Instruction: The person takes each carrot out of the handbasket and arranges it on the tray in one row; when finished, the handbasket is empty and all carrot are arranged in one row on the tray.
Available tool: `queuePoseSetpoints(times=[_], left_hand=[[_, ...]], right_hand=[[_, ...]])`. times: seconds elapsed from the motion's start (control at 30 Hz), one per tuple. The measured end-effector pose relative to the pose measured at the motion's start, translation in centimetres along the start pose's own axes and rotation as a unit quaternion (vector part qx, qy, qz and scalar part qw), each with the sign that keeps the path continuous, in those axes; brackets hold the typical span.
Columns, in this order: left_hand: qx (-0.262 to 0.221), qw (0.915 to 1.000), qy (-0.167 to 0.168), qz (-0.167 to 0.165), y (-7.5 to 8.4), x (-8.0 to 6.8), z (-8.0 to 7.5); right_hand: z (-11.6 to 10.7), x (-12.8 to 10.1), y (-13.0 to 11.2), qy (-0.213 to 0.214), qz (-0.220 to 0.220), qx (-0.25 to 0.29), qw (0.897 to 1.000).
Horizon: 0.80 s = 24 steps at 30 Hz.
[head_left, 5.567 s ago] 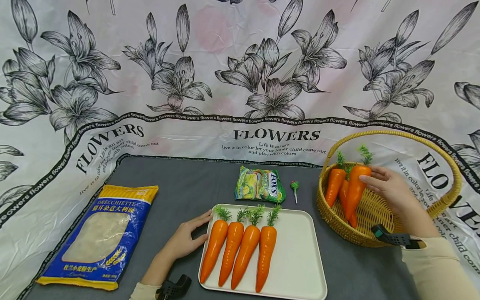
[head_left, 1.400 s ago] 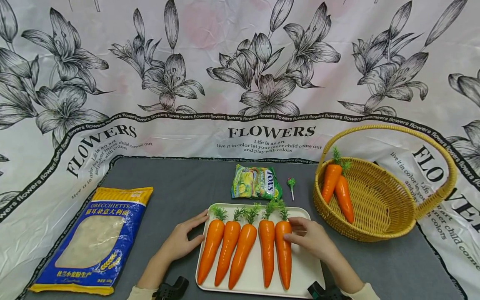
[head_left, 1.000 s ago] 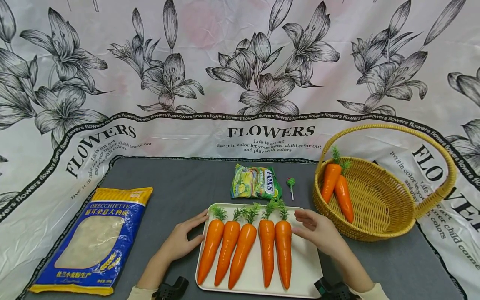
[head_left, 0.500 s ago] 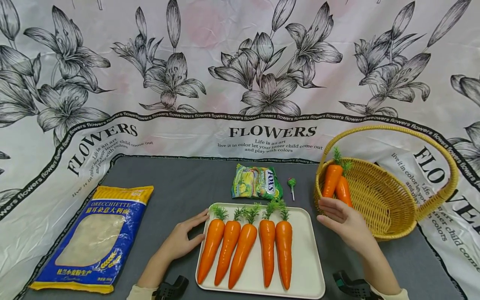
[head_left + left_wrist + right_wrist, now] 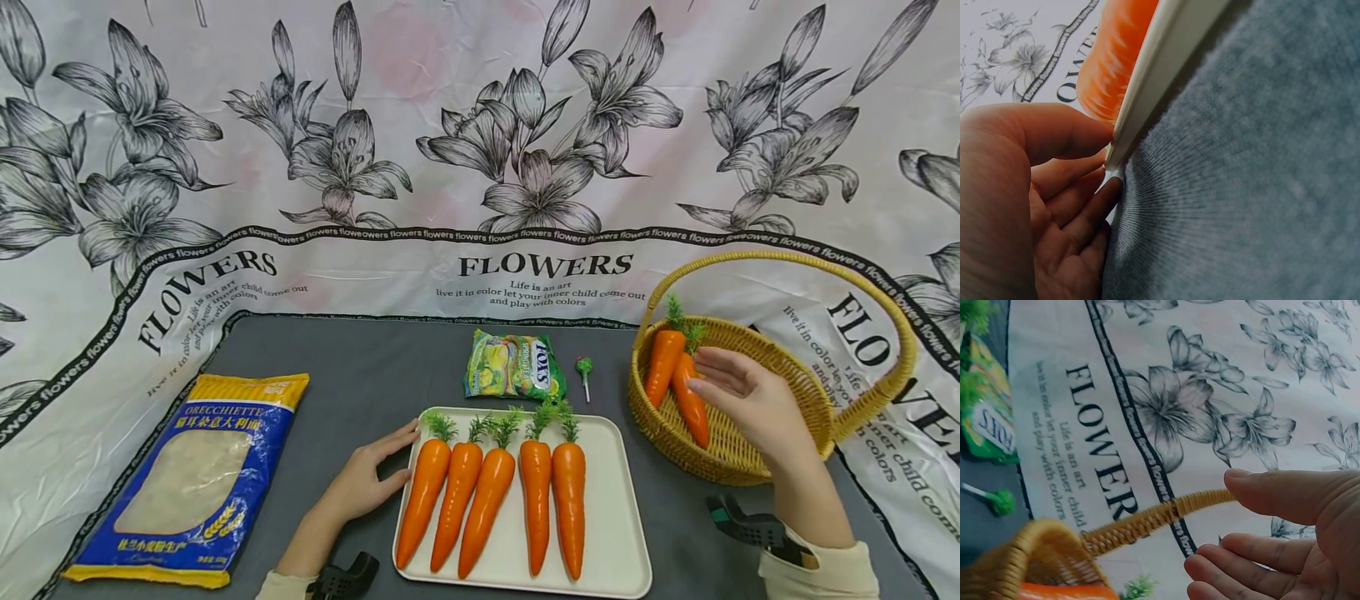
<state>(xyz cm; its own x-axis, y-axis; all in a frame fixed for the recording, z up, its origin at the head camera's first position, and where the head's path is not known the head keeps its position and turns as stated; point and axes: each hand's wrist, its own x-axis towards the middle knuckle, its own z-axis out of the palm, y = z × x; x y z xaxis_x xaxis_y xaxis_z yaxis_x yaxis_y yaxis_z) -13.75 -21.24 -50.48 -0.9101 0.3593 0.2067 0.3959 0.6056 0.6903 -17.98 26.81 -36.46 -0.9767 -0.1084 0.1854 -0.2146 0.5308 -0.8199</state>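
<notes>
Several orange toy carrots (image 5: 568,508) with green tops lie side by side on a white rectangular tray (image 5: 615,517). My left hand (image 5: 363,482) rests at the tray's left edge; in the left wrist view its thumb and fingertips touch the rim (image 5: 1169,53). Over the wicker basket (image 5: 723,467) hovers my right hand (image 5: 750,404), fingers extended and thumb apart, holding nothing. Two carrots lean in the basket's left side, one farther left (image 5: 663,367) and one beside my right fingertips (image 5: 690,408). The right wrist view shows that hand (image 5: 1338,544) near the basket handle (image 5: 1141,525).
A blue and yellow pasta bag (image 5: 187,479) lies at the left. Behind the tray are a green candy bag (image 5: 513,367) and a small green lollipop (image 5: 584,371). A flower-printed cloth (image 5: 360,275) hangs at the back.
My right hand moved a carrot from the basket to the tray's right side and let go of it. It has since swung back right over the basket. My left hand stays at the tray.
</notes>
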Motion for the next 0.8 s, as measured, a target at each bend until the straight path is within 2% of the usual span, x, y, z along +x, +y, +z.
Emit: queuePoseSetpoints(times=[0.17,0.23,0.33,0.47,0.57,0.7,0.8], left_hand=[[0.0,1.0,-0.001,-0.003,0.1,0.0,0.0],[0.001,1.0,-0.002,-0.004,0.1,0.0,-0.1],[0.001,1.0,-0.002,-0.006,0.0,-0.1,-0.1],[0.0,0.9999,-0.002,-0.01,0.0,-0.1,-0.2],[0.001,1.0,-0.001,-0.009,-0.1,-0.1,-0.2],[0.002,1.0,-0.003,-0.006,-0.1,-0.1,0.0],[0.002,1.0,-0.001,-0.006,0.0,-0.1,0.0]], right_hand=[[-2.0,2.4,0.5,-0.023,0.001,0.036,0.999],[-2.6,3.4,0.9,-0.04,0.005,0.034,0.999],[-3.2,4.7,1.6,-0.06,0.043,0.008,0.997],[-3.5,6.3,2.9,-0.105,0.099,-0.017,0.989],[-3.4,7.4,4.1,-0.136,0.118,0.022,0.983],[-3.2,8.4,5.4,-0.15,0.128,0.103,0.975],[-3.0,8.8,6.0,-0.152,0.137,0.115,0.972]])
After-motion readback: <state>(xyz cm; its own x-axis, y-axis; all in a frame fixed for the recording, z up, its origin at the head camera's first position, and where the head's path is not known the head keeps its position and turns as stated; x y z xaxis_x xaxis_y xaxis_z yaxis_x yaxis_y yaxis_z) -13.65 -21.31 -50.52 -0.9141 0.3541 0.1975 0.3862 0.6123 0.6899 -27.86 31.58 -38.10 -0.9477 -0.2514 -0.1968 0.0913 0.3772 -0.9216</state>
